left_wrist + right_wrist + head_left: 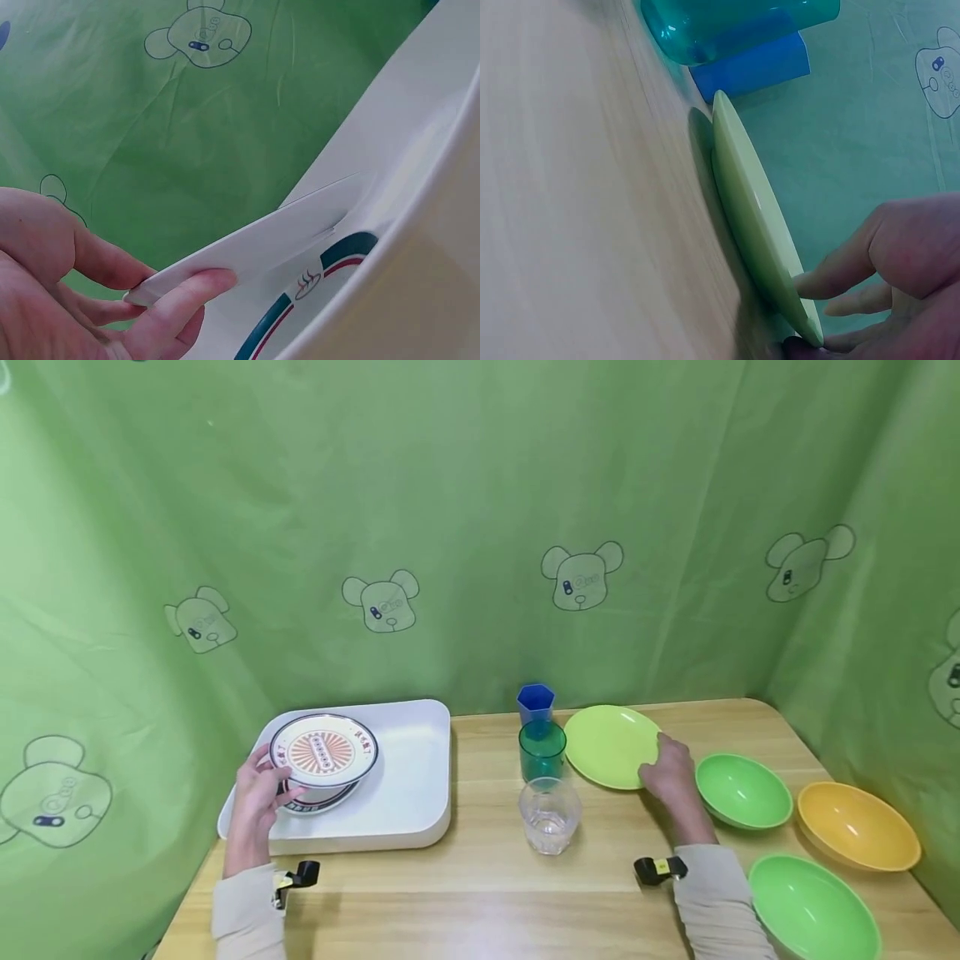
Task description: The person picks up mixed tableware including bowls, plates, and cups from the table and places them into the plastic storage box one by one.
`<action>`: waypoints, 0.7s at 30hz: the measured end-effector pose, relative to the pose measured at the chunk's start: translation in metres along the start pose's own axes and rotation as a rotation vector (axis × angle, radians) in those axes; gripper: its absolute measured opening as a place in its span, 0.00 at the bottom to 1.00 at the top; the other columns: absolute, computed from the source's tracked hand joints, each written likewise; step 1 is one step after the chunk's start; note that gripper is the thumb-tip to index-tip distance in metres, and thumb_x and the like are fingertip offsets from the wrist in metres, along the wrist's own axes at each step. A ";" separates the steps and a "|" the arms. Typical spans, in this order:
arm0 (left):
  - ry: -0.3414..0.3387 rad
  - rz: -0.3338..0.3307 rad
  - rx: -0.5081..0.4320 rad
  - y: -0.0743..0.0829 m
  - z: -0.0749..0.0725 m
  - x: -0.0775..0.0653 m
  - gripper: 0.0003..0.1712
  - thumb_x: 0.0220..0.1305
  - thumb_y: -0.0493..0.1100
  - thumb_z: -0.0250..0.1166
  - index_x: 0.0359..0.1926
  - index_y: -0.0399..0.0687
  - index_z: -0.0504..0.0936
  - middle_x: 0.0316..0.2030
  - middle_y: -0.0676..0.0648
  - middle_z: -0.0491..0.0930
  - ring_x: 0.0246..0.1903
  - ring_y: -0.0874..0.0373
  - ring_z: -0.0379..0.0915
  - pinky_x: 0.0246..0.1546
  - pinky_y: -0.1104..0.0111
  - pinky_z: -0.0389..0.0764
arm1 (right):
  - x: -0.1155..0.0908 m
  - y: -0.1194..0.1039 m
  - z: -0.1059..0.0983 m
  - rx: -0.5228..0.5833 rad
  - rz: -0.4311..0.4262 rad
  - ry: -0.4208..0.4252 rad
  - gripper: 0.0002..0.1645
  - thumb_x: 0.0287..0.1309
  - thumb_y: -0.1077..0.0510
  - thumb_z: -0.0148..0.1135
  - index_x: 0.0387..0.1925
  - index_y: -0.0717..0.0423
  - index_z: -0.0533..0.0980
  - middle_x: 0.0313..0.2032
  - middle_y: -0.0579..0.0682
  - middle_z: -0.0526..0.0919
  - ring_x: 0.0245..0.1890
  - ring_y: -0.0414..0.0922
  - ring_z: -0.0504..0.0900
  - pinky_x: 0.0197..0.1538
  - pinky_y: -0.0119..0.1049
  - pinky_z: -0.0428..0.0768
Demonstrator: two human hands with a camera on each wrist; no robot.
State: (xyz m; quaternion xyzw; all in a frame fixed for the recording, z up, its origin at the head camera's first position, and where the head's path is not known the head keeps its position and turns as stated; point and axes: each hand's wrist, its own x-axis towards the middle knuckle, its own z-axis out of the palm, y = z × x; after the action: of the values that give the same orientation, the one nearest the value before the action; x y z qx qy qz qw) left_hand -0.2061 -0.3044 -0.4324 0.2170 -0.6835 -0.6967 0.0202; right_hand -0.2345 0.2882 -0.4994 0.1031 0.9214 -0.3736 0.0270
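Note:
My left hand (257, 789) pinches the rim of a white plate (324, 750) with a red sunburst print and dark edge. This plate is tilted above another dark-patterned plate (318, 805), which lies in the white tray (416, 785) and is mostly covered in the head view. In the left wrist view the thumb and fingers hold opposite faces of the raised plate (247, 244). My right hand (670, 767) grips the right edge of a yellow-green plate (609, 747). The right wrist view shows this plate (751, 210) low over the table, its rim between thumb and fingers.
Between the tray and the yellow-green plate stand a blue cup (536, 700), a teal cup (542, 760) and a clear glass (550, 818). Two green bowls (742, 791) and an orange bowl (857, 825) sit to the right. A green curtain (480, 527) hangs behind the table.

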 end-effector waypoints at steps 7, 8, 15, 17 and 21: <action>-0.018 0.005 0.055 -0.001 -0.011 0.001 0.46 0.70 0.24 0.49 0.81 0.39 0.37 0.67 0.32 0.56 0.37 0.60 0.75 0.40 0.68 0.89 | 0.005 -0.003 0.003 -0.037 0.008 0.036 0.52 0.45 0.72 0.55 0.71 0.85 0.47 0.63 0.86 0.58 0.64 0.80 0.61 0.69 0.70 0.63; -0.021 0.002 0.063 -0.001 -0.012 0.001 0.46 0.70 0.24 0.49 0.81 0.39 0.37 0.68 0.31 0.55 0.36 0.60 0.75 0.40 0.67 0.89 | 0.005 -0.003 0.003 -0.048 0.010 0.040 0.51 0.44 0.72 0.55 0.71 0.85 0.47 0.62 0.87 0.59 0.63 0.80 0.62 0.68 0.70 0.64; -0.029 -0.007 0.118 -0.003 -0.017 0.004 0.47 0.68 0.23 0.49 0.81 0.37 0.36 0.74 0.26 0.48 0.37 0.59 0.74 0.38 0.68 0.89 | 0.007 0.000 0.003 -0.098 0.037 0.031 0.52 0.47 0.69 0.58 0.70 0.88 0.45 0.61 0.89 0.54 0.60 0.83 0.59 0.68 0.73 0.62; -0.033 0.000 0.142 -0.003 -0.018 0.006 0.47 0.67 0.22 0.48 0.80 0.35 0.37 0.74 0.25 0.48 0.38 0.58 0.74 0.37 0.68 0.89 | 0.007 0.002 0.003 -0.099 0.043 0.027 0.52 0.48 0.69 0.58 0.70 0.88 0.44 0.61 0.90 0.53 0.60 0.83 0.58 0.68 0.73 0.62; -0.040 0.014 0.178 -0.003 -0.019 0.009 0.46 0.65 0.21 0.47 0.79 0.31 0.37 0.72 0.23 0.49 0.39 0.56 0.73 0.38 0.68 0.89 | 0.006 0.001 0.002 -0.104 0.048 0.019 0.52 0.49 0.68 0.57 0.69 0.89 0.44 0.61 0.90 0.52 0.60 0.84 0.57 0.68 0.74 0.62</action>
State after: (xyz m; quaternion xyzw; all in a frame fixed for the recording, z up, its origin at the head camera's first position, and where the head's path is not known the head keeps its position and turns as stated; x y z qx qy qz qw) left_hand -0.2072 -0.3248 -0.4373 0.1991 -0.7446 -0.6371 -0.0080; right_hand -0.2398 0.2889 -0.5026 0.1270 0.9371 -0.3236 0.0326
